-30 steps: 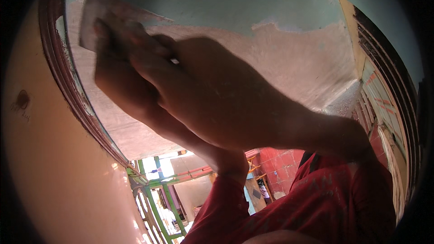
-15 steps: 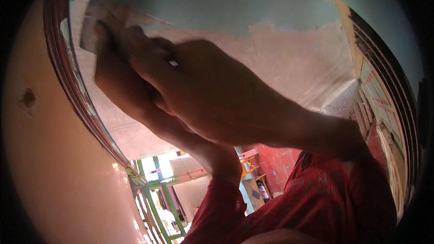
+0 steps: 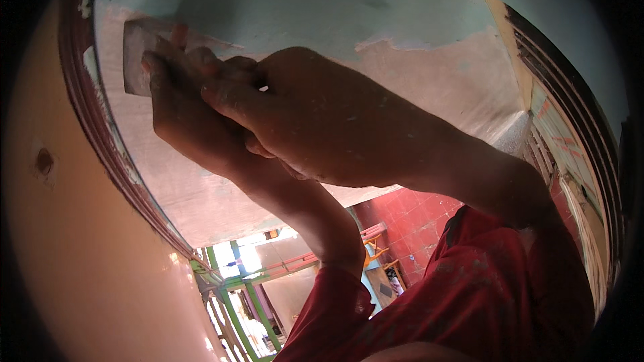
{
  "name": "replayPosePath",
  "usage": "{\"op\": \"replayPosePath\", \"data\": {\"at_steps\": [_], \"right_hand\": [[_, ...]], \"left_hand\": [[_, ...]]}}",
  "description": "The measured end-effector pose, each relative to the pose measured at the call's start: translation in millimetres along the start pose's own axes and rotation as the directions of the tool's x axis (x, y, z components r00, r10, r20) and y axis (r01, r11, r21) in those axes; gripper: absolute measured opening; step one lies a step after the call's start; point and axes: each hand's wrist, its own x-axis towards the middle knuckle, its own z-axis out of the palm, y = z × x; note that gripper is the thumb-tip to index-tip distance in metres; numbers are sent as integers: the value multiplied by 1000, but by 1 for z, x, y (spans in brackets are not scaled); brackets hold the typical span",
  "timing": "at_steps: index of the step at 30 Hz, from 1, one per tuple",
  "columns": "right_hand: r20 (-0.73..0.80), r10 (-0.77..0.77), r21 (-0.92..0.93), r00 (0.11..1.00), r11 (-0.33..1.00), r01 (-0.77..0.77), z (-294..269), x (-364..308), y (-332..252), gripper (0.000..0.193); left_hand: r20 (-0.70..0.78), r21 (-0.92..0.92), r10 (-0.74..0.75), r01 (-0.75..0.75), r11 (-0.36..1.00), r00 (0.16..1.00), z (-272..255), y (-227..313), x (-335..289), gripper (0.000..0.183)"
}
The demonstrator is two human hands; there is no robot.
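Note:
A flat, wide-bladed scraper [image 3: 136, 60] lies against the wall [image 3: 429, 87] at the upper left, close to the dark red frame. My left hand [image 3: 194, 110] is closed around it, with fingertips on the blade. Beside and partly over it, my right hand [image 3: 305, 110] has its fingers curled round the grip end, which the hands mostly hide. Pale green paint [image 3: 302, 7] covers the upper part of the wall. Below its ragged edge the surface is bare and pinkish-beige. Pale specks dot my right hand.
A dark red moulded frame [image 3: 79, 94] and an orange-tan surface [image 3: 60, 228] border the left. Louvred dark wood [image 3: 563, 80] stands at the right. Lower down are red floor tiles [image 3: 409, 214], a green lattice [image 3: 231, 288] with bright light behind, and an orange chair [image 3: 376, 251].
The scraper and both hands have moved a little down the wall from the green paint's edge. Both hands keep their hold, and the blade shows more sharply now.

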Motion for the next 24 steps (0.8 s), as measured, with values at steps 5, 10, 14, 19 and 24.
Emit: {"op": "replayPosePath", "data": {"at_steps": [5, 10, 14, 19, 24], "right_hand": [[96, 18, -13, 995, 1000, -17, -11, -3, -5, 36], [-76, 105, 85, 992, 991, -99, 28, -18, 13, 41], [215, 586, 442, 781, 655, -613, 22, -100, 34, 55], [468, 785, 302, 405, 288, -909, 9, -167, 45, 54], [233, 645, 448, 728, 594, -669, 19, -120, 31, 51]], "left_hand": [[11, 50, 76, -77, 996, 997, 14, 1, 25, 47], [-75, 202, 249, -230, 952, 966, 2, -30, 29, 50], [-154, 232, 189, -151, 961, 970, -23, -121, -33, 53], [-374, 122, 17, 31, 992, 927, -9, -177, -84, 54], [-268, -24, -66, 62, 998, 961, -14, -126, -50, 58]]}}
